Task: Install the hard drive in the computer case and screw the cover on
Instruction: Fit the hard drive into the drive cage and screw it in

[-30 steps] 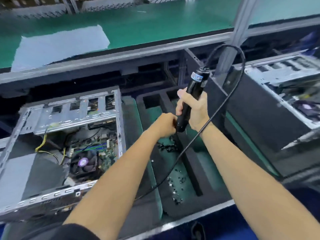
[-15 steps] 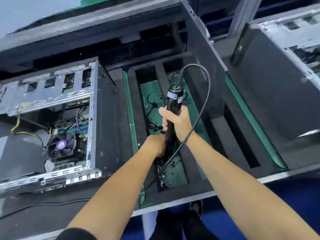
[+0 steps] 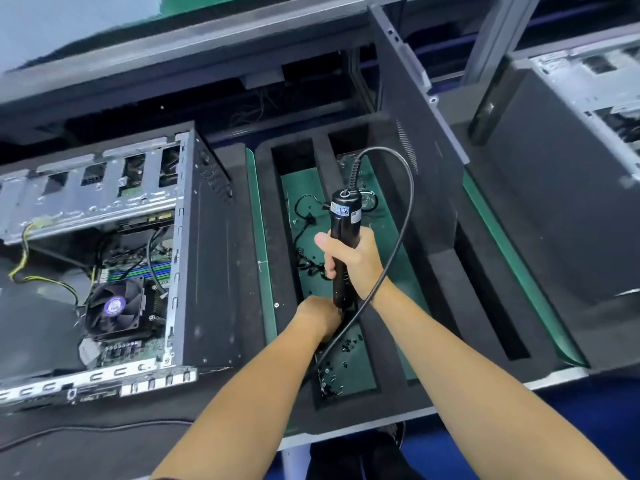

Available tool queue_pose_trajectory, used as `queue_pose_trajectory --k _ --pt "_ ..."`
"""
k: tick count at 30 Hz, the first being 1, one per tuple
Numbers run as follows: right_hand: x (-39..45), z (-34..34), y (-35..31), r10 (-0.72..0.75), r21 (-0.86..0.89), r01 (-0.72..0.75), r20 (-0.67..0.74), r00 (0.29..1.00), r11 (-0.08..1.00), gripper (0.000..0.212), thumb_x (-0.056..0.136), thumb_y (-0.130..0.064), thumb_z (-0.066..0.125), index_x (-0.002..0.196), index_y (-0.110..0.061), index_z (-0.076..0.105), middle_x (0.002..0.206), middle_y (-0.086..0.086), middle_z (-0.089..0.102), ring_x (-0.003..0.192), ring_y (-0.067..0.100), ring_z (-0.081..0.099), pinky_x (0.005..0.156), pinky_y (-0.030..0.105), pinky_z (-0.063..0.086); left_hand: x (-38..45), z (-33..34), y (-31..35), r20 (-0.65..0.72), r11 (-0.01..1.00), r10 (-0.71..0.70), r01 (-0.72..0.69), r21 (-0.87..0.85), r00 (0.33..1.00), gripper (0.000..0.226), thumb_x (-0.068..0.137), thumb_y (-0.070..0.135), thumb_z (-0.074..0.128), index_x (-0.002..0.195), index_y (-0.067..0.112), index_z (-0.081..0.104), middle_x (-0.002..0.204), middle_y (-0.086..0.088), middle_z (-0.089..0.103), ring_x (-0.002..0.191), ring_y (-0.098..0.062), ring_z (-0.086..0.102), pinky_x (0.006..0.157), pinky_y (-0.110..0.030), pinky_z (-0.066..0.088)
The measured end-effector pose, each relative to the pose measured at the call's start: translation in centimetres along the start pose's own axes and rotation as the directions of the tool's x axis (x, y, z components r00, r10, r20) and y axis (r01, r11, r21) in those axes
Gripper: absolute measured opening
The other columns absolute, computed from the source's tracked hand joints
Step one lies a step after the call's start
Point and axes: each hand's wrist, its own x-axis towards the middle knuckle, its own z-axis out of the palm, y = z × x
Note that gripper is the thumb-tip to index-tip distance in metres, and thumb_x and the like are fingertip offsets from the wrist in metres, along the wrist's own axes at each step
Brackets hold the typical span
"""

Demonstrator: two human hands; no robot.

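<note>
Since a second ago the view has tipped down and both hands have lowered the electric screwdriver (image 3: 343, 244) from in front of the far rail to just above the foam tray (image 3: 440, 271). The right hand (image 3: 353, 261) grips the black barrel upright at mid-height, fingers wrapped round it, its cable (image 3: 398, 244) looping up and back past the wrist. The left hand (image 3: 317, 315) is curled at the tool's lower end, over the tray's green-floored slot where small black screws (image 3: 341, 355) lie scattered; whether it pinches one I cannot tell. The open computer case (image 3: 194, 258) lies on the worktop to the left, fan (image 3: 114, 306) and board exposed. A dark side panel (image 3: 412, 140) stands on edge at the tray's far right.
</note>
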Motion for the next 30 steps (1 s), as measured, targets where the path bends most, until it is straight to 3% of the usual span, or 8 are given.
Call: queue_pose_trajectory --k 7,10,12,15,20,24,27,30 --pt "-0.1 -0.5 -0.9 -0.033 0.025 0.033 -0.012 0.999 0.999 0.041 0.079 -0.031 0.075 0.066 0.000 0.051 0.051 0.010 0.050 0.044 0.024 0.045 0.049 0.031 0.044 -1.0 -1.7 -0.3 0.070 0.982 0.006 0.007 -0.189 0.998 0.030 0.088 0.006 0.047 0.115 0.003 0.058 0.107 -0.010 0.059 0.089 -0.028 0.059 0.078 -0.036 0.051" --pt "0.0 -0.4 -2.5 -0.095 0.067 0.096 -0.025 0.995 0.993 0.045 0.078 -0.030 0.074 0.063 0.003 0.048 0.049 0.010 0.050 0.042 0.023 0.044 0.049 0.031 0.044 -1.4 -2.9 -0.9 -0.017 0.896 0.013 -0.019 -0.444 1.000 0.005 0.086 0.013 0.056 0.083 0.010 0.057 0.075 0.001 0.053 0.069 -0.019 0.051 0.065 -0.030 0.046" --pt "-0.1 -0.1 -4.2 -0.145 0.107 0.147 -0.030 0.989 0.983 0.040 0.078 -0.028 0.073 0.060 -0.001 0.050 0.048 0.009 0.050 0.041 0.023 0.043 0.049 0.030 0.043 -1.9 -4.0 -1.5 -0.077 0.804 -0.004 -0.043 -0.594 0.997 0.016 0.082 0.010 0.061 0.071 0.015 0.051 0.071 0.000 0.058 0.068 -0.021 0.059 0.064 -0.030 0.051" --pt "-0.1 0.9 -7.4 -0.262 0.137 0.262 -0.017 0.965 0.955 0.027 0.079 -0.024 0.071 0.060 -0.014 0.055 0.047 0.007 0.050 0.040 0.022 0.043 0.048 0.029 0.042 -3.3 -5.7 -2.5 -0.204 0.673 -0.079 -0.099 -0.733 0.976 0.015 0.076 0.001 0.066 0.077 0.008 0.053 0.075 -0.010 0.066 0.066 -0.022 0.066 0.069 -0.034 0.058" --pt "-0.1 3.1 -13.1 -0.418 0.191 0.411 -0.009 0.909 0.891 0.022 0.080 -0.024 0.068 0.062 -0.022 0.056 0.047 0.007 0.050 0.040 0.024 0.044 0.047 0.031 0.040 -7.0 -8.6 -4.1 -0.445 0.544 -0.188 -0.284 -0.789 0.876 0.032 0.074 -0.010 0.057 0.058 0.014 0.042 0.046 0.010 0.049 0.034 0.002 0.047 0.038 -0.008 0.034" --pt "0.3 5.3 -16.6 -0.498 0.233 0.482 0.013 0.867 0.845 0.021 0.082 -0.022 0.068 0.066 -0.019 0.055 0.047 0.008 0.049 0.040 0.025 0.043 0.049 0.030 0.040 -10.3 -10.3 -6.4 -0.516 0.451 -0.260 -0.370 -0.812 0.816 0.019 0.074 -0.012 0.064 0.067 0.006 0.062 0.061 0.005 0.064 0.049 -0.007 0.058 0.051 -0.018 0.048" --pt "0.2 7.1 -18.3 -0.540 0.190 0.530 0.000 0.842 0.826 0.022 0.082 -0.023 0.068 0.064 -0.020 0.055 0.047 0.007 0.049 0.039 0.025 0.043 0.049 0.030 0.040 -11.6 -10.7 -7.8 -0.564 0.557 -0.226 -0.369 -0.744 0.794 0.022 0.075 -0.003 0.071 0.062 0.013 0.065 0.077 -0.006 0.071 0.060 -0.011 0.061 0.059 -0.020 0.051" --pt "-0.3 8.5 -19.0 -0.557 0.164 0.557 -0.047 0.829 0.814 0.022 0.080 -0.023 0.068 0.063 -0.020 0.055 0.046 0.006 0.049 0.038 0.024 0.043 0.048 0.029 0.040 -11.4 -9.3 -7.5 -0.490 0.699 -0.112 -0.282 -0.658 0.865 0.015 0.077 -0.004 0.064 0.075 0.008 0.073 0.081 -0.012 0.072 0.065 -0.012 0.061 0.067 -0.024 0.054"
